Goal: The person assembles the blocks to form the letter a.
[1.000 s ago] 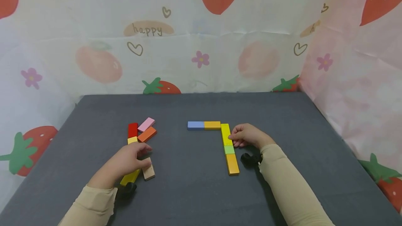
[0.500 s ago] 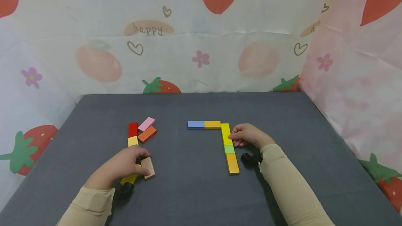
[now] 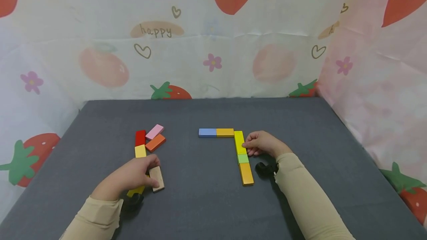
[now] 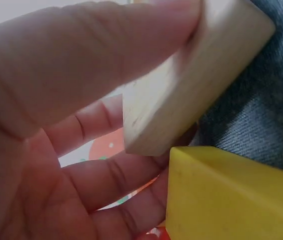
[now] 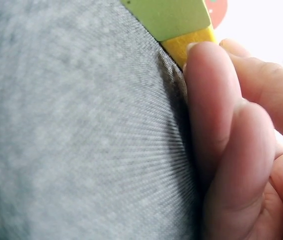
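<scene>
My left hand [image 3: 135, 175] pinches a plain wooden block [image 3: 156, 179] between thumb and fingers. In the left wrist view the thumb lies across the wooden block [image 4: 201, 80], with a yellow block [image 4: 231, 195] close beside it. Partly under that hand in the head view lies the yellow block [image 3: 136, 191]. My right hand [image 3: 267, 144] rests beside another yellow block [image 3: 239, 142], its thumb touching the edge and its other fingers loosely curled. That block lies in line with a green block [image 3: 242, 158] and an orange-yellow block [image 3: 246, 174].
A blue block [image 3: 207, 133] and an orange-yellow block [image 3: 225, 133] run left from the line's far end. On the left lie red [image 3: 140, 138], pale yellow [image 3: 140, 151], pink [image 3: 154, 132] and orange [image 3: 155, 143] blocks. Dark cloth [image 3: 200, 210] covers the table.
My left hand has moved slightly toward me and its fingers have come onto the wooden block, whose position has barely changed. The right hand stays still.
</scene>
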The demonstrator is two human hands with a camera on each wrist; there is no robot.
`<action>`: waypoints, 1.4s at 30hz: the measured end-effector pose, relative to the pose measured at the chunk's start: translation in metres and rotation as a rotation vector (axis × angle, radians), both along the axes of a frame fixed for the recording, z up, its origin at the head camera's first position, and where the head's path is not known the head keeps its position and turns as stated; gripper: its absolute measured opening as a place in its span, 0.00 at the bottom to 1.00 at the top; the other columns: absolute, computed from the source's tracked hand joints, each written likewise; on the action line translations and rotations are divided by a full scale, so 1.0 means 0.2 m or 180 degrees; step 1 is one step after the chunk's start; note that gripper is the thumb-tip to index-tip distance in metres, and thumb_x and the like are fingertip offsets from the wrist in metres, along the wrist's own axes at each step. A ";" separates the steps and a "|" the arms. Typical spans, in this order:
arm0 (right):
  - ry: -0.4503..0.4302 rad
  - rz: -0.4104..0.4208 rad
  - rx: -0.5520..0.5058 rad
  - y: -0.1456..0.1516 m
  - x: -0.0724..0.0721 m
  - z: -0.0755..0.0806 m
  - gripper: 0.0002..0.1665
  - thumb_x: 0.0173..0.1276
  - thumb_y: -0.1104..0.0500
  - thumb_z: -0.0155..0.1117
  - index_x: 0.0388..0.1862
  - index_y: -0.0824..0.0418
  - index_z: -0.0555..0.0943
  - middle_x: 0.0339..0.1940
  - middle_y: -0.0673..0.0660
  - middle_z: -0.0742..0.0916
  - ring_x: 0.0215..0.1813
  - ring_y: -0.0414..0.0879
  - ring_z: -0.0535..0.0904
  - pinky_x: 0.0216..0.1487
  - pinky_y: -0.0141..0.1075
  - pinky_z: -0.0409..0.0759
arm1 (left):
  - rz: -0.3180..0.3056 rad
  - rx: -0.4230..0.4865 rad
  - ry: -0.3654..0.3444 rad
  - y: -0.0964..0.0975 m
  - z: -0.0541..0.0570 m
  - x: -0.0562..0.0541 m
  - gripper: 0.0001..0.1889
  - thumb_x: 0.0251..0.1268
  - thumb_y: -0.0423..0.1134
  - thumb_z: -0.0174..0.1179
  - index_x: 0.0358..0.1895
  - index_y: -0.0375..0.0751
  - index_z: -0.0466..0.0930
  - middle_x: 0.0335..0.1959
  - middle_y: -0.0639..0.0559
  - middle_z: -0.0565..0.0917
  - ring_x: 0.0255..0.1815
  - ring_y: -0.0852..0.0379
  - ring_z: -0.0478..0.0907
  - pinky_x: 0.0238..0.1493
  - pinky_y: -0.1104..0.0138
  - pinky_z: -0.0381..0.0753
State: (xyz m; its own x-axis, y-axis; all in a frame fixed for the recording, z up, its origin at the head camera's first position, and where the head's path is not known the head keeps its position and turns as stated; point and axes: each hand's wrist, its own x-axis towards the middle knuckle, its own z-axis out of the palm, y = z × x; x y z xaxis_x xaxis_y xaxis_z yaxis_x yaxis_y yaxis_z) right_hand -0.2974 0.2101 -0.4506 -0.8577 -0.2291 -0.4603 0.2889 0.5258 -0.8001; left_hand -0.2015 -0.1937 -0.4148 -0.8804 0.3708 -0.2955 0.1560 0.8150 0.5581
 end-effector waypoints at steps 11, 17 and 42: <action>-0.0012 -0.0004 -0.0004 0.00 -0.01 -0.01 0.14 0.56 0.52 0.67 0.32 0.61 0.78 0.25 0.57 0.83 0.25 0.45 0.79 0.27 0.32 0.75 | -0.0079 0.0088 0.0274 0.04 0.00 0.02 0.24 0.51 0.37 0.66 0.53 0.46 0.71 0.39 0.52 0.77 0.36 0.58 0.72 0.35 0.66 0.76; 0.0008 0.0030 0.0000 0.00 0.00 -0.01 0.14 0.56 0.51 0.67 0.32 0.61 0.78 0.25 0.56 0.83 0.25 0.45 0.79 0.27 0.32 0.75 | -0.0128 0.0185 0.0292 0.07 0.00 0.02 0.29 0.50 0.38 0.67 0.58 0.46 0.68 0.37 0.55 0.76 0.34 0.59 0.72 0.35 0.67 0.75; 0.0006 0.0091 -0.0020 0.01 -0.01 -0.01 0.15 0.56 0.51 0.67 0.33 0.61 0.78 0.25 0.55 0.83 0.25 0.44 0.79 0.27 0.32 0.76 | -0.0420 -0.0054 0.0167 0.14 -0.04 0.02 0.13 0.49 0.40 0.68 0.39 0.51 0.79 0.25 0.60 0.75 0.28 0.60 0.71 0.30 0.67 0.72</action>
State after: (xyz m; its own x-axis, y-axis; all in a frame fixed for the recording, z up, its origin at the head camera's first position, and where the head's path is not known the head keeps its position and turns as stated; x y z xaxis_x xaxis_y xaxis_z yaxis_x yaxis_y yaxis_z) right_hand -0.2994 0.2117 -0.4525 -0.8517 -0.2565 -0.4570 0.2722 0.5286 -0.8040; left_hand -0.1979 -0.1650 -0.4229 -0.8388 0.4797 -0.2576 0.2910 0.7948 0.5326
